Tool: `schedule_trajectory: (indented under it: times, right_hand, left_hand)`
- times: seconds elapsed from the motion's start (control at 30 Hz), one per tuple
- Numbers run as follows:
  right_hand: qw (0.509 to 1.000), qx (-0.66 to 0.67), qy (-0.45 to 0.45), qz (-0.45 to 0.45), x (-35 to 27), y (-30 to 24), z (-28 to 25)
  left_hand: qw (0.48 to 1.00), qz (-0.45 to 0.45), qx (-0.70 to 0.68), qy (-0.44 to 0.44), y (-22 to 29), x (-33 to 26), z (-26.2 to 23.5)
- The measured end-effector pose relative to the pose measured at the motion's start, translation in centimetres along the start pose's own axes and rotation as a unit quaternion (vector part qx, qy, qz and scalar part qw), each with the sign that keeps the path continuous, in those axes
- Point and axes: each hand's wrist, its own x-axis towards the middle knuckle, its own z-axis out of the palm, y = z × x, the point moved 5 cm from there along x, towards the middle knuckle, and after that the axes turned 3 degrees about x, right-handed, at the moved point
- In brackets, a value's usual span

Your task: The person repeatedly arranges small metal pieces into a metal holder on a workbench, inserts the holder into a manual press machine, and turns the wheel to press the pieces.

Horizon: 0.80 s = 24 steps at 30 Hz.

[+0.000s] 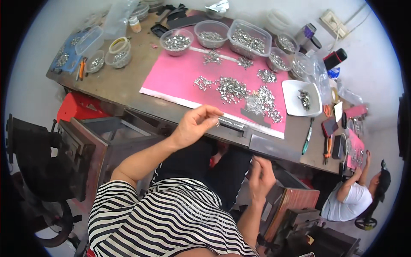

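Note:
My left hand (195,127) is over the front edge of the workbench, thumb and forefinger pinched together. A tiny silver metal piece (217,124) shows at its fingertips. Lower and to the right, above my thigh, my right hand (262,179) is closed with its fingers curled. What it holds, if anything, is too small to make out. Past my left hand lies a pink mat (167,79) with a white front border. Loose heaps of small silver pieces (231,89) are spread over it, and more (264,103) lie toward its right side.
Clear plastic tubs (249,37) of silver pieces line the mat's far edge. A white square dish (295,110) stands to its right, near a green-handled tool (307,137) and orange-handled pliers (328,147). More pliers (81,68) lie far left. At right sits another person (353,199).

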Motion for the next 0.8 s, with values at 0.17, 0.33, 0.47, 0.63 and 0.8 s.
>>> schedule_trajectory:
  times: [0.17,0.33,0.47,0.63,0.8]
  right_hand:
    - [0.992,-0.004,-0.018,-0.125,2.3,-5.3,6.0]
    - [0.985,-0.017,-0.049,-0.163,2.2,-4.1,7.2]
    - [0.982,-0.02,-0.048,-0.183,2.6,-3.3,7.3]
    - [0.979,-0.034,-0.026,-0.197,3.5,-2.6,7.6]
    - [0.981,-0.018,-0.033,-0.188,3.8,-2.4,7.7]
  left_hand:
    - [0.999,-0.019,-0.037,0.028,-2.2,-2.5,4.2]
    - [0.995,-0.047,-0.075,0.05,-3.4,-3.6,4.4]
    - [0.996,-0.023,-0.077,0.048,-3.7,-3.5,4.7]
    - [0.996,0.035,0.041,0.071,-3.4,-3.0,4.7]
    - [0.997,0.0,-0.015,0.074,-4.6,-3.2,4.2]
